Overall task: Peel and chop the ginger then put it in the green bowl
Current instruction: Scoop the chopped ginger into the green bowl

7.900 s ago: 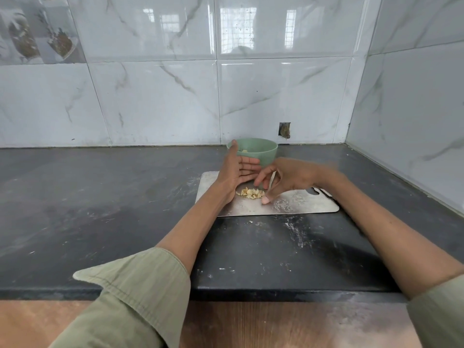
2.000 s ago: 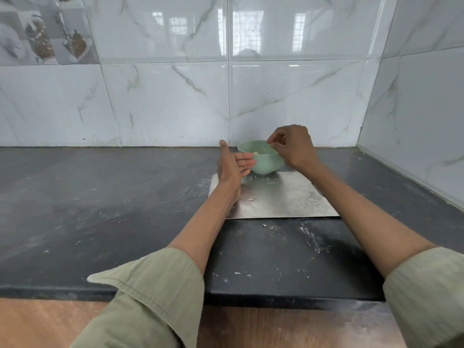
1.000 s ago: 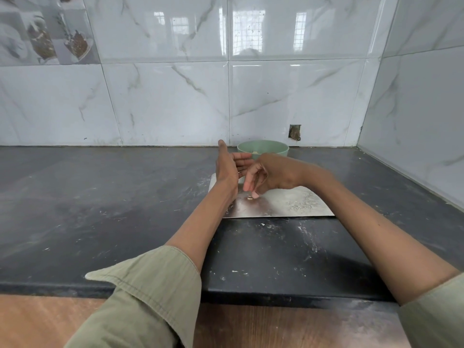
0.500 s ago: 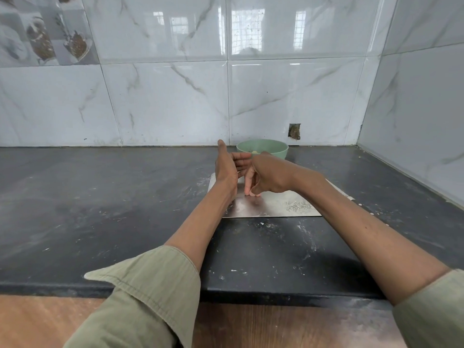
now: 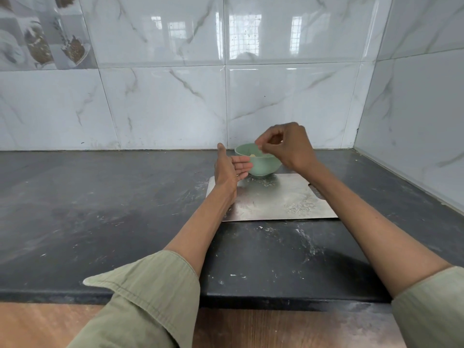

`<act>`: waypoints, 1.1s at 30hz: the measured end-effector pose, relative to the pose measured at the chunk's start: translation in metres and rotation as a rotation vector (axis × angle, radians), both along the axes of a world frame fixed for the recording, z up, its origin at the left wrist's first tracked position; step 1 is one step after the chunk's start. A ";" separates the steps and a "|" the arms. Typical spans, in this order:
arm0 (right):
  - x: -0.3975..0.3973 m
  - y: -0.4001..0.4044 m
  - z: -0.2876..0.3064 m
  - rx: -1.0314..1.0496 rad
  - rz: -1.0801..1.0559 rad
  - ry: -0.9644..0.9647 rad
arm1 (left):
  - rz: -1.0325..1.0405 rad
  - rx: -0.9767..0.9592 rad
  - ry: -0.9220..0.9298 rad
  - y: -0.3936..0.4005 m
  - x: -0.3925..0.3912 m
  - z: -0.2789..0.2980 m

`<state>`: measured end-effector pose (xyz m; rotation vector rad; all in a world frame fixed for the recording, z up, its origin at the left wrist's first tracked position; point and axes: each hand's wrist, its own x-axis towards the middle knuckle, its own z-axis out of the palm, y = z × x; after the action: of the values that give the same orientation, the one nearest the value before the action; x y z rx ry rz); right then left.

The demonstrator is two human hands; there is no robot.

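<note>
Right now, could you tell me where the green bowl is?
The bowl sits at the board's far edge near the wall, between the left hand and right hand.

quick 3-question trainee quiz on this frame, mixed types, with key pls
1. True or false: the green bowl stands at the far edge of the metal cutting board.
2. Which hand is raised over the bowl with its fingertips pinched together? A) left hand B) right hand
3. Fill in: pale pieces of chopped ____ show inside the bowl.

Key: 1 true; 2 B; 3 ginger. Whether the pinched fingertips hold a piece cannot be told. The left hand is open, its fingers straight beside the bowl.
</note>
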<state>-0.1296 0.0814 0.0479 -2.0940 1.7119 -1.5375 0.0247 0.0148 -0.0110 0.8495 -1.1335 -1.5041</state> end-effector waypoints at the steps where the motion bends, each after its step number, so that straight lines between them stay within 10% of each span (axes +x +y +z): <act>1: 0.000 -0.004 0.000 -0.037 -0.037 -0.008 | 0.000 0.001 -0.006 0.000 0.000 0.000; 20: -0.021 -0.007 -0.012 0.113 -0.406 0.437 | 0.062 -0.031 -0.039 0.000 -0.004 0.000; 33: -0.035 -0.004 -0.006 0.190 -0.435 0.228 | 0.150 -0.109 -0.142 -0.014 -0.016 -0.009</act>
<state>-0.1649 0.0775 0.0423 -1.9543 2.4155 -1.1777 0.0086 0.0006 -0.0203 0.9559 -1.2164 -1.2643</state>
